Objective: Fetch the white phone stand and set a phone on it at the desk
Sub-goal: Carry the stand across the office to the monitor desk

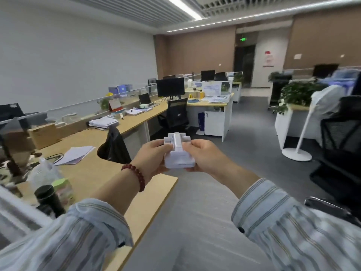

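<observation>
A person in a striped shirt holds a white phone stand [178,153] in both hands at the centre of the frame, in mid-air above the grey office floor [224,192] and just off the right edge of a long wooden desk [101,169]. The left hand [151,157], with a red bead bracelet [134,176] at its wrist, cups the stand from the 9 o'clock side, thumb pressed on its upper part. The right hand [204,155] grips it from 3 o'clock, fingers curled around the base and thumb on top. The stand looks folded, its arm lying along the body and pointing toward 12 o'clock. On the desk at 9 o'clock lie an open notebook [75,155] and a black plastic bag [113,146]; a black bottle [49,200] stands at 8 o'clock. A stack of papers [103,122] sits toward 10 o'clock. No phone can be made out in this view.
</observation>
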A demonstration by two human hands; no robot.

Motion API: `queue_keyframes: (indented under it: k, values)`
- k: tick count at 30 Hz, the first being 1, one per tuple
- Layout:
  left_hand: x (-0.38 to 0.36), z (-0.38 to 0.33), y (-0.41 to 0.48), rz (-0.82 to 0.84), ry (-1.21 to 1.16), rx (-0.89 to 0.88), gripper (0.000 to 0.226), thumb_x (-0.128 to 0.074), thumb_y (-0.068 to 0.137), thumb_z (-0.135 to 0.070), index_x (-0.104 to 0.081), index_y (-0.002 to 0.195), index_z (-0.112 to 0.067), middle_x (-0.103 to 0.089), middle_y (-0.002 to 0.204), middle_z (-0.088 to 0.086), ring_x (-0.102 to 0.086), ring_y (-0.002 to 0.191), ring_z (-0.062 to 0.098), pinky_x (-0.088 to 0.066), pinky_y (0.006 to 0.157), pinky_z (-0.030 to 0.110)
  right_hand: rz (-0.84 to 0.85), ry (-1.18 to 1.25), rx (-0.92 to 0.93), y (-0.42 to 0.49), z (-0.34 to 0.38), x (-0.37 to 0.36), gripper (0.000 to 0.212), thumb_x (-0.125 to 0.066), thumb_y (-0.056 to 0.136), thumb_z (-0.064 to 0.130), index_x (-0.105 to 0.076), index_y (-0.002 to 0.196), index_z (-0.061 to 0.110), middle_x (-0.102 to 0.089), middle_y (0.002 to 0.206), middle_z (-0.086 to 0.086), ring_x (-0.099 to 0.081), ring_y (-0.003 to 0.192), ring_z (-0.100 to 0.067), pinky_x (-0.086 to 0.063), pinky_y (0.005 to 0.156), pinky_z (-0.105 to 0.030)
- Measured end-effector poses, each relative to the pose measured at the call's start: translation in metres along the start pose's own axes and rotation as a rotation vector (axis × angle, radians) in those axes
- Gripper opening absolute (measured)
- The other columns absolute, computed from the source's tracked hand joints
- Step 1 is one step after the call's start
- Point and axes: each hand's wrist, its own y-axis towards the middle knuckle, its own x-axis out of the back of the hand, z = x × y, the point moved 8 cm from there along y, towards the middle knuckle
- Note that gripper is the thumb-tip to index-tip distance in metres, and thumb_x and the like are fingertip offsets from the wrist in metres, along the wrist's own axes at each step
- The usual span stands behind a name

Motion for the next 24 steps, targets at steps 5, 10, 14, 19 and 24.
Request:
queue_keyframes:
  k: [5,10,14,19,24]
  values:
    - [-0.069,-0.002,0.116,0.089,-0.087,-0.004,0.018,-0.051,0.091,-0.011,-0.056,0.105,-0.020,-0.059,0.101,0.005,-0.064,0.094,0.021,-0.057,0.071,0.031,-0.125,0.062,-0.043,0.090,-0.030,0.076,0.036,-0.053,0.092,0.036,-0.057,0.118,0.012,-0.063,0.113,-0.007,-0.064,0.100,-0.023,-0.060,0.072,-0.030]
    - [-0.131,-0.002,0.247,0.149,-0.109,0.006,0.017,-0.051,0.091,-0.009,-0.057,0.101,-0.020,-0.062,0.105,0.008,-0.066,0.099,0.025,-0.057,0.078,0.036,-0.220,0.061,-0.035,0.205,-0.066,0.146,0.047,-0.057,0.089,0.039,-0.055,0.127,0.012,-0.061,0.120,-0.007,-0.063,0.103,-0.023,-0.059,0.061,-0.025]
    - [-0.168,-0.010,0.359,0.154,-0.095,0.019,0.017,-0.051,0.090,-0.010,-0.060,0.100,-0.021,-0.065,0.109,0.009,-0.067,0.097,0.024,-0.057,0.073,0.032,-0.194,0.034,-0.064,0.311,-0.085,0.193,0.039,-0.053,0.092,0.038,-0.059,0.121,0.014,-0.063,0.116,-0.007,-0.064,0.102,-0.023,-0.060,0.070,-0.030]
    - [-0.181,-0.016,0.482,0.157,-0.069,0.018,0.024,-0.051,0.090,-0.012,-0.063,0.110,-0.017,-0.068,0.107,0.008,-0.068,0.087,0.018,-0.052,0.054,0.023,-0.133,-0.026,-0.062,0.431,-0.090,0.221,0.035,-0.053,0.092,0.037,-0.063,0.115,0.012,-0.066,0.110,-0.008,-0.066,0.089,-0.018,-0.058,0.061,-0.023]
    - [-0.142,-0.015,0.603,0.067,-0.039,0.024,0.025,-0.054,0.092,-0.017,-0.061,0.116,-0.014,-0.067,0.107,0.009,-0.068,0.093,0.020,-0.059,0.072,0.032,-0.023,-0.086,-0.048,0.562,-0.088,0.203,0.028,-0.050,0.094,0.037,-0.062,0.108,0.016,-0.064,0.090,0.003,-0.058,0.067,-0.006,-0.044,0.043,-0.009]
